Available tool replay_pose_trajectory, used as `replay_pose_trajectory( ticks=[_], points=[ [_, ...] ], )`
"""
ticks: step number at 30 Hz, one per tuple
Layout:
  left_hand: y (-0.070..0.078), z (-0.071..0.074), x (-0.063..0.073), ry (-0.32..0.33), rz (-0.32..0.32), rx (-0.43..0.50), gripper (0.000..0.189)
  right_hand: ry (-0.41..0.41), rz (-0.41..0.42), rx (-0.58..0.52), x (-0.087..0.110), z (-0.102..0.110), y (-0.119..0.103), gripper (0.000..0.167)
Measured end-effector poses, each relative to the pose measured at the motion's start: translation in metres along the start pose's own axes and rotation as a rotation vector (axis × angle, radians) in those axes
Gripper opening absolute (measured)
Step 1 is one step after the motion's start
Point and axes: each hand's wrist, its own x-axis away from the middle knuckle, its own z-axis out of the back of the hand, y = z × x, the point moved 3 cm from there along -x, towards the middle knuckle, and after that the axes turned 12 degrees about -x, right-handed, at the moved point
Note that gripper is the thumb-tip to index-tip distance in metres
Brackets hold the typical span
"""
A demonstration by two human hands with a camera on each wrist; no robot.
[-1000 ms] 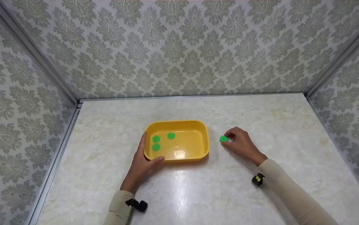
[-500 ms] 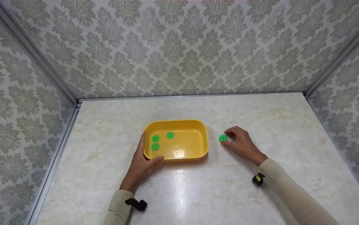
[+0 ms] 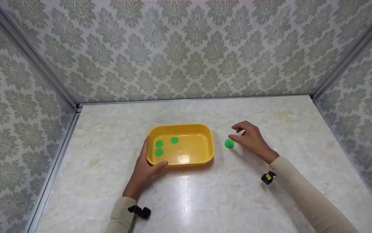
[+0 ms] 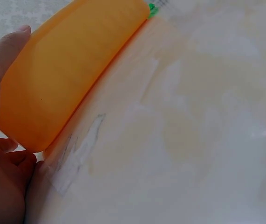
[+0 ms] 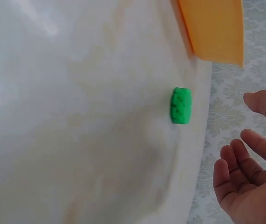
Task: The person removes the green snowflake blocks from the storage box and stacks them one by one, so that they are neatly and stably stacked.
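A yellow plastic tray (image 3: pixel 194 147) stands on the table, with 3 flat green notched discs (image 3: pixel 174 140) lying apart in its left half. My left hand (image 3: pixel 144 173) grips the tray's left end, thumb at the front wall and fingers along the side. To the right of the tray sits a short stack of green discs (image 3: pixel 229 143), seen from the side in the right wrist view as a notched stack (image 5: pixel 181 106). Just behind and right of it my right hand (image 3: pixel 251 139) hovers, thumb and fingers spread apart, holding nothing and clear of the stack.
The pale marbled tabletop (image 3: pixel 186 200) surrounds the tray. Patterned walls (image 3: pixel 179 48) close in its back and both sides. Each wrist carries a small black camera (image 3: pixel 139 212).
My right hand has let go of the green disc stack and drawn up and back from it. The left hand keeps its hold on the tray.
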Motion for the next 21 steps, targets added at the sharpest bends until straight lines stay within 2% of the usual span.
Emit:
replay_pose_trajectory(
  ticks=[10,21],
  points=[
    [-0.002,0.003,0.001,0.017,-0.008,-0.007,0.123,-0.043,0.06,0.003,-0.015,-0.006,-0.024,0.033],
    [0.0,0.0,0.001,0.015,0.003,-0.023,0.123,-0.136,0.067,-0.047,-0.026,-0.029,-0.046,0.032]
  ],
)
